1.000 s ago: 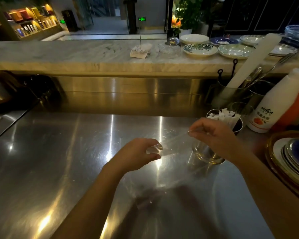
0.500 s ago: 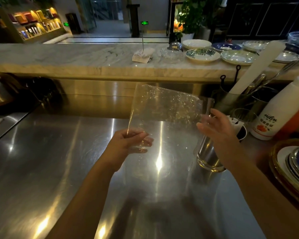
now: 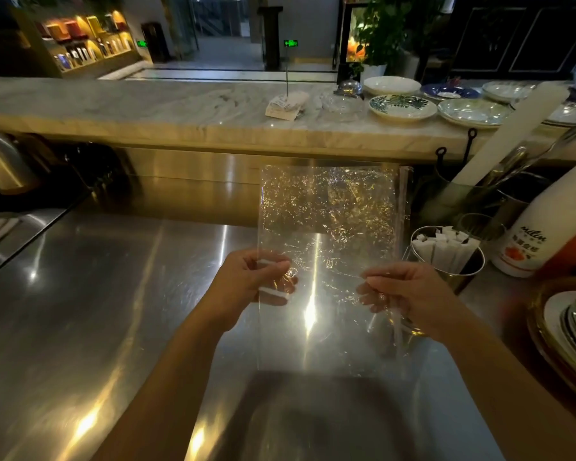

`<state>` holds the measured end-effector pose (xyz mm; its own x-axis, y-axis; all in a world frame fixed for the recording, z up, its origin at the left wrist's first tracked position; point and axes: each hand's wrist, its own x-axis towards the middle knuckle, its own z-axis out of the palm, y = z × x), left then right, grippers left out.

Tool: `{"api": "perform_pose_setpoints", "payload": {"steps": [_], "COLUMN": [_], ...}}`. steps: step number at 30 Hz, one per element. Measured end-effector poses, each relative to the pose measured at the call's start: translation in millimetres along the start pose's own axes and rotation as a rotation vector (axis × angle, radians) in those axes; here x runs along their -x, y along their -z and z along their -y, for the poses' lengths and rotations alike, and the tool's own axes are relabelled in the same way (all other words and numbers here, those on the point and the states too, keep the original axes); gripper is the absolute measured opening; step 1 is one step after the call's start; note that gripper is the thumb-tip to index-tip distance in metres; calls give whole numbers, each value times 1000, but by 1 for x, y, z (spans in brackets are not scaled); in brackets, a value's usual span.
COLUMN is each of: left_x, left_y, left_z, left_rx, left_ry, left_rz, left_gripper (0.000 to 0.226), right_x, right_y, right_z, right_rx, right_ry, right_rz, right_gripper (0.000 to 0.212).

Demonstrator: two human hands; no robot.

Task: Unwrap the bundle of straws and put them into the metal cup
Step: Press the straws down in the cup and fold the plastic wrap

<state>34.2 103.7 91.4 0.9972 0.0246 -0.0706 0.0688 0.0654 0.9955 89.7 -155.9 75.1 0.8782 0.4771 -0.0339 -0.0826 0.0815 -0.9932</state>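
A clear, crinkled plastic wrapper (image 3: 330,221) is held upright and spread flat in front of me above the steel counter (image 3: 97,294). My left hand (image 3: 250,284) pinches its left edge and my right hand (image 3: 409,297) pinches its right edge. The wrapper looks empty. Paper-wrapped straws (image 3: 446,247) stand in the metal cup (image 3: 469,271), just right of and behind my right hand.
A white bottle (image 3: 542,231) and an orange one stand right of the cup. Behind it, utensil holders carry a white roll (image 3: 509,131). Stacked plates (image 3: 572,327) sit at the right edge. Dishes line the marble ledge (image 3: 147,111). A kettle (image 3: 4,161) is far left.
The wrapper went from bunched low between my hands to raised and spread flat. My right hand left the cup and took the wrapper's right edge.
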Motion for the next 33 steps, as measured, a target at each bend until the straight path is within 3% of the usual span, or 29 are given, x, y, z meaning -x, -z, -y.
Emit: {"api": "perform_pose_setpoints", "payload": {"steps": [8,12,17,23,28,31,33], "left_x": [2,6,10,14,18,20,19], "left_y": [4,6,6,6,5,5,2], "left_z": [-7,-10,-5,-8,-10,-7,-4], "left_rx": [-117,-84,-40,-7,12,-59,-58], "left_ry": [-66,-88,-98,-158,-162,-156,-123], "left_rz": [18,26,30,18,22,-8,-68], "left_gripper": [6,19,14,25,27,51,53], "right_x": [1,3,2,2,2,-1,-1], "right_y": [5,8,11,18,20,21,18], "right_z": [0,1,-1,-8,-6,-5,-3], "right_rx": [-79,-131,-191,-250,-91,30,97], "right_ry": [-48,-78,-105,-79,-104,-97,-52], "right_rz": [37,42,27,-61,-66,-135,-130], "right_gripper": [20,21,22,26,10,43,44]}}
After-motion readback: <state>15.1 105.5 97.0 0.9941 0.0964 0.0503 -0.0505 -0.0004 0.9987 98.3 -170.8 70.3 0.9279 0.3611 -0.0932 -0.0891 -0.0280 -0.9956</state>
